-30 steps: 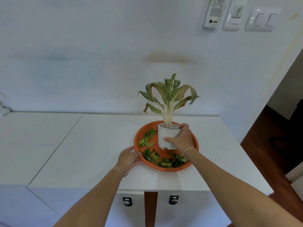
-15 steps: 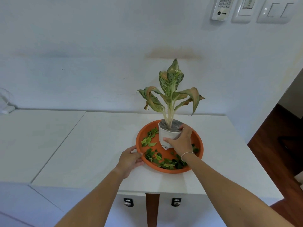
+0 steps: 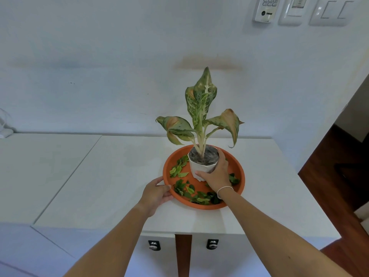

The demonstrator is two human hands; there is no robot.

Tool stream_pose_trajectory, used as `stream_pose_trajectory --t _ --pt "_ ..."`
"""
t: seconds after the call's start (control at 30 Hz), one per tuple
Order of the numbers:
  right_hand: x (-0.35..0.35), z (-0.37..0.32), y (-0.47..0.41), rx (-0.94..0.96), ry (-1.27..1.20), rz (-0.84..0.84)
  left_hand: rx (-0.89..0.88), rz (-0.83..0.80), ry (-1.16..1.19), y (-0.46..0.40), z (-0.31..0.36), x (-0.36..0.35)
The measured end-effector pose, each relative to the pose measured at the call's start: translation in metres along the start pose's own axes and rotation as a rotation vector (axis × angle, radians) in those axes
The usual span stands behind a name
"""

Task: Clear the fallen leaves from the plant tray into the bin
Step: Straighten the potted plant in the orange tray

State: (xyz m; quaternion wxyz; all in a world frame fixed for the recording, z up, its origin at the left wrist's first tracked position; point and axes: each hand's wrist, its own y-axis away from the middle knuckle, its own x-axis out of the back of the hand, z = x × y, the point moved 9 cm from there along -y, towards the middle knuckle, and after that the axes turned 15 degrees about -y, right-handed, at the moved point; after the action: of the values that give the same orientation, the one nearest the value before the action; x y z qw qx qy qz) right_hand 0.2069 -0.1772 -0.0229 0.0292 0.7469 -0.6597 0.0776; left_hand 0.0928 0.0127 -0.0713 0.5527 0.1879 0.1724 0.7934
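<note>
A round orange plant tray (image 3: 238, 172) sits on the white countertop (image 3: 111, 176). Several small green fallen leaves (image 3: 180, 169) lie scattered over its left and front parts. In the tray's middle stands a white pot (image 3: 194, 169) with a variegated plant (image 3: 200, 108). My right hand (image 3: 216, 172) is wrapped around the pot's front and right side. My left hand (image 3: 156, 193) grips the tray's left front rim, thumb over the edge. No bin is in view.
The wall rises right behind the counter, with a remote holder (image 3: 266, 9) and switches (image 3: 335, 11) at the top right. Two cabinet locks (image 3: 154, 245) sit below the front edge. A doorway and dark wooden floor (image 3: 339, 176) lie to the right.
The pot has risen slightly and tipped toward me in my right hand, so the soil top shows. The view has tilted down. My left hand stays on the tray rim.
</note>
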Motion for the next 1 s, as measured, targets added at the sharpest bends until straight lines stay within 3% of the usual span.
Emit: stream_pose_trajectory --t 0.77,1.0 --pt "0.008 -0.003 0.011 -0.052 0.038 -0.087 0.048 0.017 0.025 -0.002 0.000 -0.001" --pt "0.011 0.004 0.011 -0.147 -0.040 -0.150 0.046 0.010 0.030 -0.002 -0.001 -0.001"
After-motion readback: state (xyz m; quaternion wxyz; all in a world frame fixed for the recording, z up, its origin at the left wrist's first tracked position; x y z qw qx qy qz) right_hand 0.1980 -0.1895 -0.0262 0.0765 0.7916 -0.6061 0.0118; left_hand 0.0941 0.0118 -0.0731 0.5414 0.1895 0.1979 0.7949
